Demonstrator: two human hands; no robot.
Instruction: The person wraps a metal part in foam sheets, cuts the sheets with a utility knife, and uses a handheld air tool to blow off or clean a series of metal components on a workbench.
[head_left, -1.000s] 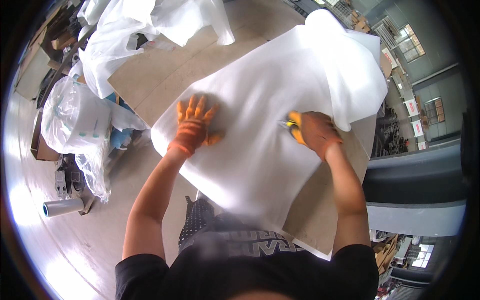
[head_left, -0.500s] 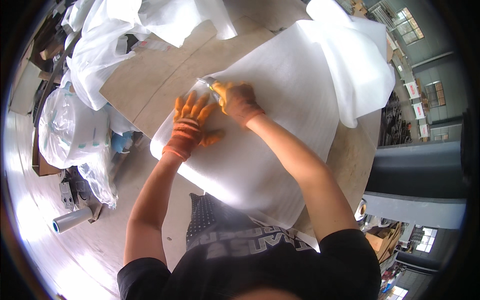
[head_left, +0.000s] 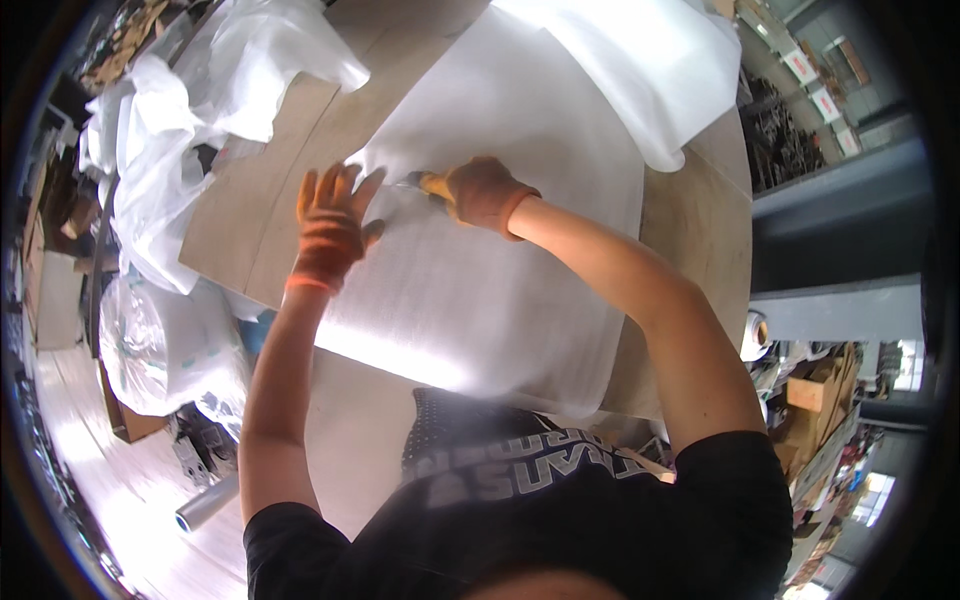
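A foam sheet (head_left: 500, 290) lies on the wooden table (head_left: 250, 220), its near edge hanging over the table's near side. Both hands rest on the sheet's far left corner, the left hand (head_left: 330, 225) just left of the right hand (head_left: 480, 192). Left of the table, crumpled plastic film (head_left: 170, 170) spills over its edge, with a filled plastic bag (head_left: 165, 345) below on the floor.

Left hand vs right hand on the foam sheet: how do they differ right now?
The left hand lies flat with fingers spread, pressing the white foam sheet near its left edge; the right hand is closed around a yellow-handled tool. The left arm reaches straight up from below; the right arm crosses in from the right. Both wear orange gloves and meet near the sheet's corner.
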